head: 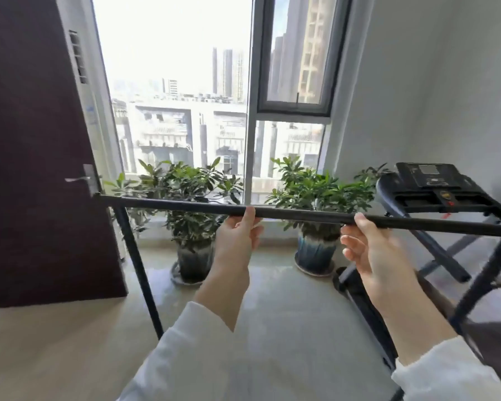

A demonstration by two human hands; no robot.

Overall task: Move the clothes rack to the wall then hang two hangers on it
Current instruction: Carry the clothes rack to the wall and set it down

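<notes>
Nearest: two white sleeves reaching forward from the bottom edge.

Left hand (239,233) under the top bar (301,214) of the clothes rack (136,256), palm up, thumb hooked over the bar, fingers curled beneath it. Looks like a loose wrap, not a hard squeeze.

Right hand (368,250) just along the bar, palm up, fingers spread and half curled, thumb tip touching the bar. Not closed on it; seems to be taking or letting go of its grip, cannot tell which.

Rack stands in mid-floor, bar running from the dark door (41,140) on the left to the treadmill (434,192) on the right. No hangers in view.

Beyond: two potted plants (191,204) along the window (180,96); grey wall (446,96) to the right, behind the treadmill.

Judgement: the first step is in hand, moving the rack; hanging is not begun. The next move calls for both hands closed firmly on the bar, then a level lift or slide toward a wall, with the legs kept off the treadmill frame and the plant pots.
</notes>
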